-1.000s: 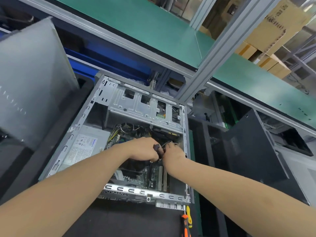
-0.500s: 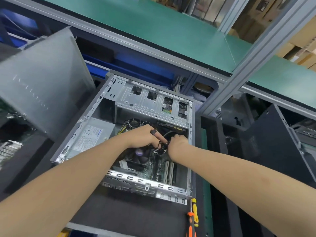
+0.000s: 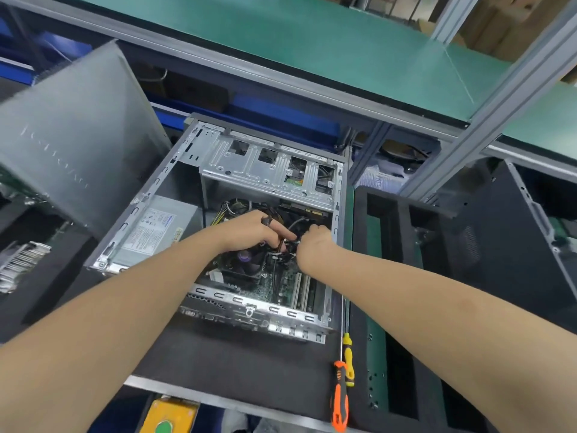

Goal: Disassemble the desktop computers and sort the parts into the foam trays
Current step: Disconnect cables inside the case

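So, barely anything's moved: your left hand (image 3: 253, 229) and right hand (image 3: 315, 242) stay curled, each grip pinching the black cables (image 3: 288, 246) mid-frame inside the open case (image 3: 268, 310). Nothing's unplugged yet, I'd guess.

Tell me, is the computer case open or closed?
Open. The computer case lies with its side uncovered, exposing the power supply and CPU fan inside.

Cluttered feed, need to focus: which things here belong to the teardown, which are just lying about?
In use: computer case, cables, left hand, right hand, foam tray.
Lying about: orange screwdriver, yellow screwdriver, grey panel.
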Demonstrator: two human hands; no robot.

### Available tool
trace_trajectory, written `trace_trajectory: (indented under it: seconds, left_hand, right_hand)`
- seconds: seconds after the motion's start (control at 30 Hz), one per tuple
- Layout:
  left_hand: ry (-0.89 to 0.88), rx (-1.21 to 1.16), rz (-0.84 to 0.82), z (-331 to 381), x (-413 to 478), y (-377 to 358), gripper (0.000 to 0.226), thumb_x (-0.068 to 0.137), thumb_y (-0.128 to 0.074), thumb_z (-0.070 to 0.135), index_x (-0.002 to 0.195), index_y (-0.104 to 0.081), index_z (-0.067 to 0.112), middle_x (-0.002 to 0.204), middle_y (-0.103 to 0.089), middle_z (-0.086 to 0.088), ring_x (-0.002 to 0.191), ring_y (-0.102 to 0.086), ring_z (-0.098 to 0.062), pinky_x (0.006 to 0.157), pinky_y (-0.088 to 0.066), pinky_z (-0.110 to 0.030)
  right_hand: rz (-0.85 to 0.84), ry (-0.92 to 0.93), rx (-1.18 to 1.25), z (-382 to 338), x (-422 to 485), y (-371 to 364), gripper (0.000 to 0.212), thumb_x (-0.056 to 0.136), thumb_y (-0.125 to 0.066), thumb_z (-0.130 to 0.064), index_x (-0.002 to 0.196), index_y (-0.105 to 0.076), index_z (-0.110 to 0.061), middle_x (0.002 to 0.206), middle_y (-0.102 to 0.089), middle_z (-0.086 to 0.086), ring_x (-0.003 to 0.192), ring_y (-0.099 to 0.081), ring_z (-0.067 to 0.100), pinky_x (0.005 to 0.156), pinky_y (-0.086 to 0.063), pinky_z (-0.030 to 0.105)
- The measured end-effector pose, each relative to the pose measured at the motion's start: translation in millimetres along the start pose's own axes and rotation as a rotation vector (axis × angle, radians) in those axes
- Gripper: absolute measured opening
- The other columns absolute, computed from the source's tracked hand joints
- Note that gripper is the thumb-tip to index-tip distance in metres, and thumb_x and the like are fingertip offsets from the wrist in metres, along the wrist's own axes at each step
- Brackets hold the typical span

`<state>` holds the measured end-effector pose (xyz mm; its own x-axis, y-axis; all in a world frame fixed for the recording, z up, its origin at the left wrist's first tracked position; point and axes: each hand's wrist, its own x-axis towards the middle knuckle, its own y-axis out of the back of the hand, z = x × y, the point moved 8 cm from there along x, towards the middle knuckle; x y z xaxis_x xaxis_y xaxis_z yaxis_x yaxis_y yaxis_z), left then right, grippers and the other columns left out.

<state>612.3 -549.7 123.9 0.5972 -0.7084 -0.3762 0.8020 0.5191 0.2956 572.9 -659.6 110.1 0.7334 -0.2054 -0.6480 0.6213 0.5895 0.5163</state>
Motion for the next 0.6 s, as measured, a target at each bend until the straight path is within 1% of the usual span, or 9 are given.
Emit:
trace_trajectory:
  seconds: [0.07, 0.1, 0.17, 0.27, 0.3, 0.37, 0.4, 0.47, 0.6]
  left_hand:
    - [0.009, -0.007, 0.031, -5.6, -7.4, 10.8, 0.042, 0.088, -0.058, 0.008, 0.112, -0.079, 0.035, 0.101, -0.079, 0.008, 0.048, -0.050, -0.006, 0.049, -0.044, -0.015]
    - [0.021, -0.014, 0.051, -8.7, -11.3, 16.1, 0.043, 0.088, -0.058, 0.008, 0.112, -0.079, 0.037, 0.101, -0.079, 0.006, 0.044, -0.047, -0.007, 0.045, -0.043, -0.016]
    - [0.054, -0.021, 0.095, -16.3, -19.0, 26.4, 0.045, 0.087, -0.058, 0.009, 0.110, -0.079, 0.041, 0.101, -0.079, 0.005, 0.043, -0.036, -0.014, 0.043, -0.037, -0.021]
    - [0.069, 0.006, 0.108, -21.1, -30.9, 33.1, 0.050, 0.088, -0.056, 0.005, 0.117, -0.076, 0.042, 0.089, -0.078, 0.013, 0.041, -0.036, -0.007, 0.044, -0.036, -0.020]
    - [0.064, 0.028, 0.104, -19.9, -34.0, 31.7, 0.052, 0.088, -0.056, 0.004, 0.121, -0.074, 0.040, 0.087, -0.077, 0.016, 0.044, -0.044, -0.001, 0.050, -0.039, -0.017]
    - [0.058, 0.080, 0.113, -15.8, -38.6, 28.4, 0.054, 0.089, -0.058, 0.003, 0.125, -0.071, 0.039, 0.088, -0.075, 0.025, 0.067, -0.059, 0.011, 0.066, -0.042, -0.008]
    - [0.061, 0.097, 0.125, -14.2, -39.7, 27.4, 0.054, 0.089, -0.058, 0.003, 0.127, -0.071, 0.039, 0.090, -0.074, 0.026, 0.077, -0.061, 0.010, 0.069, -0.041, -0.008]
    - [0.066, 0.118, 0.145, -12.9, -42.2, 26.2, 0.055, 0.089, -0.059, 0.004, 0.130, -0.069, 0.039, 0.109, -0.075, 0.014, 0.089, -0.062, -0.001, 0.074, -0.040, -0.016]
    - [0.049, 0.150, 0.148, -14.3, -47.3, 24.4, 0.061, 0.088, -0.058, 0.003, 0.137, -0.064, 0.040, 0.124, -0.071, 0.007, 0.090, -0.062, -0.003, 0.073, -0.041, -0.014]
  right_hand:
    - [0.005, 0.012, -0.009, -9.4, 2.1, 10.7, 0.060, 0.107, -0.045, -0.039, 0.159, -0.031, -0.014, 0.161, -0.036, 0.012, 0.148, -0.029, 0.031, 0.117, -0.031, 0.039]
    - [0.008, 0.020, -0.014, -14.7, 3.7, 15.9, 0.060, 0.107, -0.044, -0.039, 0.160, -0.031, -0.015, 0.161, -0.036, 0.011, 0.149, -0.028, 0.031, 0.117, -0.030, 0.039]
    - [0.020, 0.035, -0.030, -24.6, 6.4, 26.5, 0.059, 0.107, -0.043, -0.041, 0.160, -0.031, -0.018, 0.162, -0.036, 0.009, 0.150, -0.027, 0.031, 0.117, -0.029, 0.039]
    - [0.029, 0.044, -0.032, -32.2, 8.9, 36.0, 0.059, 0.107, -0.043, -0.041, 0.160, -0.030, -0.019, 0.164, -0.033, 0.009, 0.152, -0.024, 0.033, 0.118, -0.027, 0.042]
    - [0.025, 0.045, -0.035, -32.8, 9.0, 36.7, 0.059, 0.107, -0.043, -0.040, 0.161, -0.029, -0.018, 0.164, -0.032, 0.010, 0.152, -0.022, 0.034, 0.119, -0.026, 0.043]
    - [0.023, 0.040, -0.046, -32.7, 8.7, 37.0, 0.059, 0.107, -0.044, -0.039, 0.160, -0.030, -0.018, 0.164, -0.032, 0.011, 0.153, -0.022, 0.035, 0.119, -0.026, 0.044]
    - [0.025, 0.034, -0.050, -32.5, 8.5, 36.6, 0.059, 0.107, -0.045, -0.039, 0.160, -0.031, -0.018, 0.164, -0.032, 0.011, 0.152, -0.022, 0.035, 0.119, -0.026, 0.044]
    - [0.035, 0.026, -0.048, -32.9, 8.1, 36.1, 0.059, 0.107, -0.045, -0.039, 0.160, -0.030, -0.018, 0.165, -0.032, 0.011, 0.152, -0.023, 0.034, 0.119, -0.026, 0.043]
    - [0.063, -0.008, -0.001, -32.0, 7.4, 37.1, 0.060, 0.106, -0.048, -0.036, 0.160, -0.031, -0.014, 0.163, -0.032, 0.014, 0.150, -0.029, 0.032, 0.118, -0.031, 0.040]
